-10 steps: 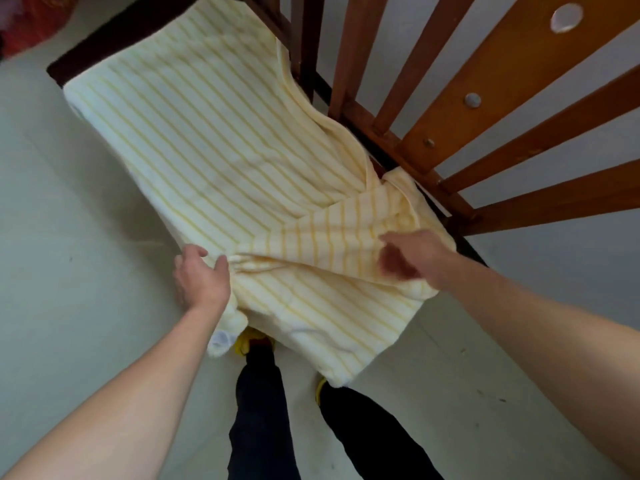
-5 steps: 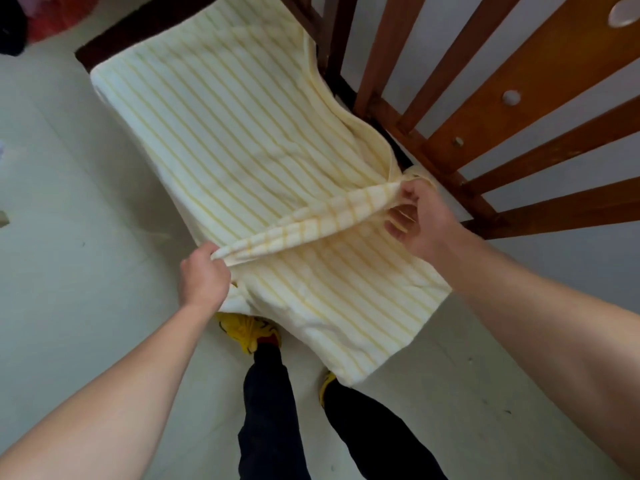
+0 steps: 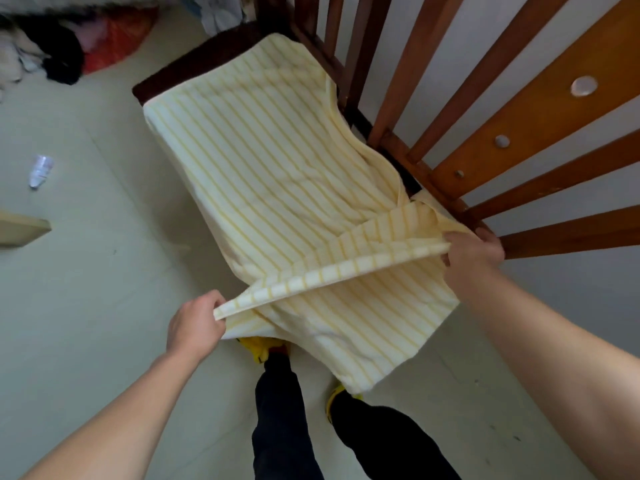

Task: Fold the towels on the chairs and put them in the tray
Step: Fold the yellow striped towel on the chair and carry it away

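A cream towel with thin yellow stripes lies spread over the dark seat of a wooden slat-backed chair. Its near part hangs off the seat's near edge, in front of the person's dark trousers and yellow shoes. The left hand is curled tight and pinches one end of a towel edge at the near left. The right hand grips the other end, just beside the chair's lowest slat. The edge runs taut between the two hands, lifted above the cloth beneath.

On the pale floor to the left lies a small clear bottle; what it holds is too small to tell. At the far left a red bag sits against a blurred heap, perhaps of dark and light clothes.
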{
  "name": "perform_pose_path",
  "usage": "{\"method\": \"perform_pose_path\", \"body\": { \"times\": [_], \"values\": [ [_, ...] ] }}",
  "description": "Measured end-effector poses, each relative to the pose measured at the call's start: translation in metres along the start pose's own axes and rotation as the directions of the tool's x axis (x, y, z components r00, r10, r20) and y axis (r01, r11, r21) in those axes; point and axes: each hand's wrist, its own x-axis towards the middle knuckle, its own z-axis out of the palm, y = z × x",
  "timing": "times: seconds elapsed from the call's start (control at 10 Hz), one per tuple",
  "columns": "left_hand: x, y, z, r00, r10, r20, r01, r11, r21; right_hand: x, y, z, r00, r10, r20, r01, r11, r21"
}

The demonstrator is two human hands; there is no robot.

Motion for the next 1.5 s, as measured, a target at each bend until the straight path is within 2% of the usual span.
{"method": "perform_pose_path", "body": {
  "times": [0.1,0.2,0.3,0.4,0.5,0.6,0.9,1.0,1.1,1.2,1.3,1.5],
  "values": [
    [-0.040,-0.012,-0.007,0.998,-0.061,0.031,0.062,0.997,-0.039,-0.048,-0.029,-0.037,0.997,0.078,0.019,-0.075,0.990,-0.119],
    [-0.081,-0.014,-0.018,0.992,-0.119,0.049,0.124,0.987,-0.103,-0.029,-0.045,-0.058,0.965,0.254,-0.058,-0.259,0.960,-0.105],
    [-0.115,-0.012,-0.027,0.986,-0.155,0.061,0.165,0.966,-0.202,-0.018,-0.066,-0.083,0.966,0.258,0.021,-0.254,0.962,-0.103],
    [-0.161,-0.004,-0.041,0.991,-0.129,0.045,0.137,0.933,-0.332,-0.058,-0.103,-0.113,0.952,0.302,0.040,-0.303,0.952,0.035],
    [-0.200,0.005,-0.049,0.995,-0.086,0.051,0.099,0.900,-0.425,-0.099,-0.130,-0.134,0.940,0.319,0.119,-0.325,0.946,0.026],
    [-0.237,0.009,-0.058,0.997,-0.068,0.044,0.080,0.881,-0.467,-0.124,-0.154,-0.158,0.938,0.304,0.168,-0.313,0.949,0.027],
    [-0.338,0.020,-0.067,0.991,0.088,0.098,-0.025,0.856,-0.516,-0.156,-0.192,-0.256,0.983,0.070,0.169,-0.093,0.987,0.130],
    [-0.385,0.022,-0.065,0.982,0.143,0.120,-0.080,0.902,-0.425,-0.136,-0.191,-0.305,0.981,0.047,0.190,-0.084,0.978,0.190],
    [-0.424,0.020,-0.065,0.974,0.150,0.169,-0.071,0.913,-0.401,-0.132,-0.196,-0.349,0.984,0.013,0.178,-0.057,0.968,0.243],
    [-0.460,0.020,-0.071,0.953,0.188,0.239,-0.092,0.928,-0.362,-0.164,-0.206,-0.392,0.987,-0.007,0.163,-0.038,0.961,0.273],
    [-0.485,0.021,-0.080,0.932,0.220,0.287,-0.112,0.930,-0.350,-0.186,-0.211,-0.420,0.984,-0.025,0.177,-0.025,0.960,0.277],
    [-0.527,0.026,-0.088,0.941,0.206,0.267,-0.099,0.926,-0.365,-0.192,-0.217,-0.455,0.975,-0.037,0.221,-0.012,0.976,0.218]
  ]
}}
